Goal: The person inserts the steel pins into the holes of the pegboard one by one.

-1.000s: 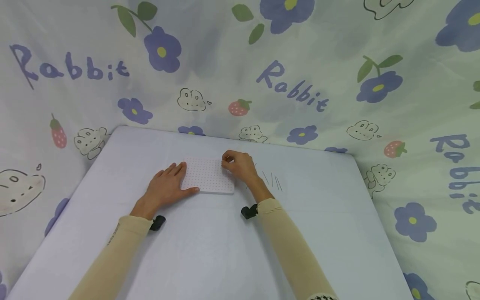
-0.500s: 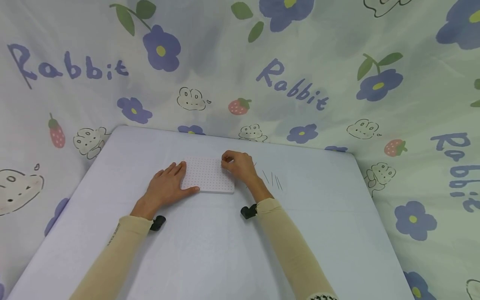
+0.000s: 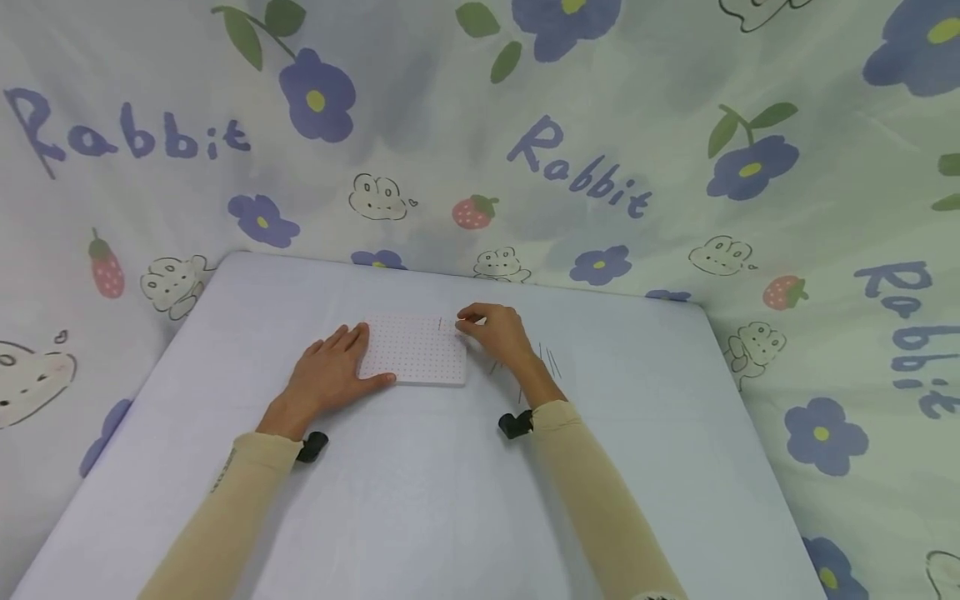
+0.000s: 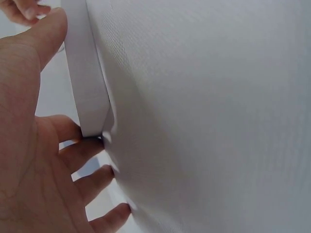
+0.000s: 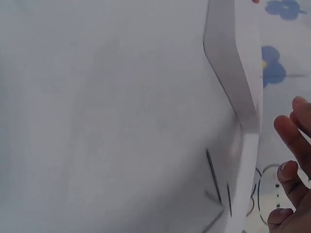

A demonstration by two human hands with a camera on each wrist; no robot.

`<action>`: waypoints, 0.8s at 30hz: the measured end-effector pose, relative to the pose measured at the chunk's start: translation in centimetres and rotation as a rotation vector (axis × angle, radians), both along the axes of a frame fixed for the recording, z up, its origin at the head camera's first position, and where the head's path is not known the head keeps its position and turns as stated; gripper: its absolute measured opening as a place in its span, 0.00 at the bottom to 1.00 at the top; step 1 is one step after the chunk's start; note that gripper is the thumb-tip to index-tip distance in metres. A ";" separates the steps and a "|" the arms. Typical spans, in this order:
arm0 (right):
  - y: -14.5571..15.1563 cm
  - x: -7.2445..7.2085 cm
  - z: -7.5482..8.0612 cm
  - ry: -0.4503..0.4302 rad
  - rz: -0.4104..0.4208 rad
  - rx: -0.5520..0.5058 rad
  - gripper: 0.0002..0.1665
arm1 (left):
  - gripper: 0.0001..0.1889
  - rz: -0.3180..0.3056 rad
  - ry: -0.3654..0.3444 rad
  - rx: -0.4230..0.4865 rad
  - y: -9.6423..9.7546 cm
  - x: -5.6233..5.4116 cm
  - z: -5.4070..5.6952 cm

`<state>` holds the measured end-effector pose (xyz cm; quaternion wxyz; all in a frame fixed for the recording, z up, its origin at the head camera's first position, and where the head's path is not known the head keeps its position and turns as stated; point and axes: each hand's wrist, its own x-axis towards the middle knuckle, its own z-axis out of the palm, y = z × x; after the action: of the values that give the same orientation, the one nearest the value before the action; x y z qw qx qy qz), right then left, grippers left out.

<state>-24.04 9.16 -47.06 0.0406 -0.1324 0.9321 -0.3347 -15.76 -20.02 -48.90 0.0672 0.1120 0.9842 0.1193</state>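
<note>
We see the right hand (image 3: 498, 333) shift rightward now, uncovering one thin stick (image 3: 440, 323) near the far right corner of the white dotted board (image 3: 412, 354)! That board lies on the table (image 3: 405, 483), the left hand (image 3: 327, 373) spread wide along its left side. The right fingertips bunch by its right edge; we can't tell if they hold anything. Loose sticks (image 5: 214, 175) lie right of the board.
</note>
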 end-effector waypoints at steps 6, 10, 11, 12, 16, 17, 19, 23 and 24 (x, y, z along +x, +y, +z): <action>3.8 0.0 0.4 0.015 -0.052 0.007 0.15 | 0.59 -0.006 0.002 -0.003 0.1 0.0 0.0; 6.8 0.1 0.3 0.024 -0.079 0.020 0.16 | 0.59 -0.004 -0.003 0.000 0.2 0.0 0.1; 7.5 0.2 0.3 0.025 -0.086 0.019 0.17 | 0.59 -0.005 -0.002 0.001 0.2 0.1 0.1; 8.2 0.3 0.2 0.026 -0.099 0.022 0.17 | 0.59 -0.004 -0.006 0.005 0.2 0.1 0.1; 10.9 1.0 0.0 0.026 -0.137 0.017 0.17 | 0.59 -0.009 -0.014 0.006 0.1 0.0 0.1; 11.5 1.2 -0.1 0.023 -0.145 0.017 0.17 | 0.59 -0.011 -0.014 0.004 0.1 0.0 0.1; 12.5 1.5 -0.2 0.019 -0.159 0.013 0.18 | 0.59 -0.013 -0.017 0.002 0.0 0.0 0.1; 13.8 2.0 -0.4 0.003 -0.184 0.021 0.18 | 0.59 -0.013 -0.021 0.001 0.0 -0.1 0.2; 14.0 2.1 -0.4 0.000 -0.190 0.022 0.18 | 0.59 -0.013 -0.023 0.002 0.0 -0.1 0.2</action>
<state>-21.89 23.15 -47.42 0.0102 -0.0431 0.9441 -0.3267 -15.85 -20.01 -48.71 0.0790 0.1172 0.9825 0.1212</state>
